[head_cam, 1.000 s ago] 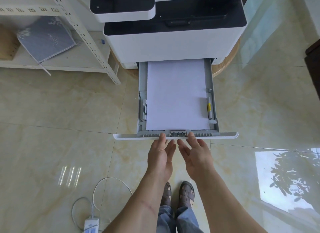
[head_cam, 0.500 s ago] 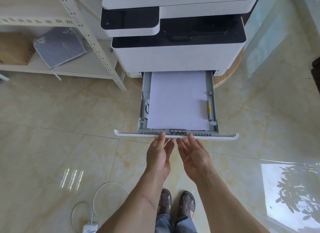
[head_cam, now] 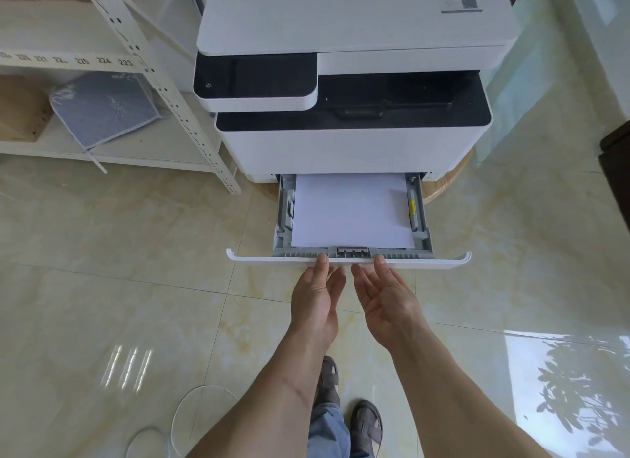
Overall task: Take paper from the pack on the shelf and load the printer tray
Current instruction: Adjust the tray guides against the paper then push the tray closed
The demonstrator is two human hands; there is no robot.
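A white printer (head_cam: 351, 140) stands ahead of me on a low round wooden base. Its grey paper tray (head_cam: 422, 219) is partly pulled out, and a stack of white paper (head_cam: 347, 212) lies flat inside it. My left hand (head_cam: 315, 300) and my right hand (head_cam: 385, 297) are side by side, fingers straight, with the fingertips pressed against the tray's white front panel (head_cam: 272, 258). Neither hand holds anything. No paper pack is in sight.
A white metal shelf (head_cam: 163, 93) stands to the left of the printer, with a grey-blue pouch (head_cam: 102, 110) and a brown box (head_cam: 20, 110) on its lower board. A white cable (head_cam: 191, 413) curls on the glossy tiled floor near my feet. Dark furniture (head_cam: 617, 164) sits at the right edge.
The tray has slid further into the printer, so less paper shows. Both hands followed it forward, still on the front panel. The view tilted up, showing more of the printer's top.
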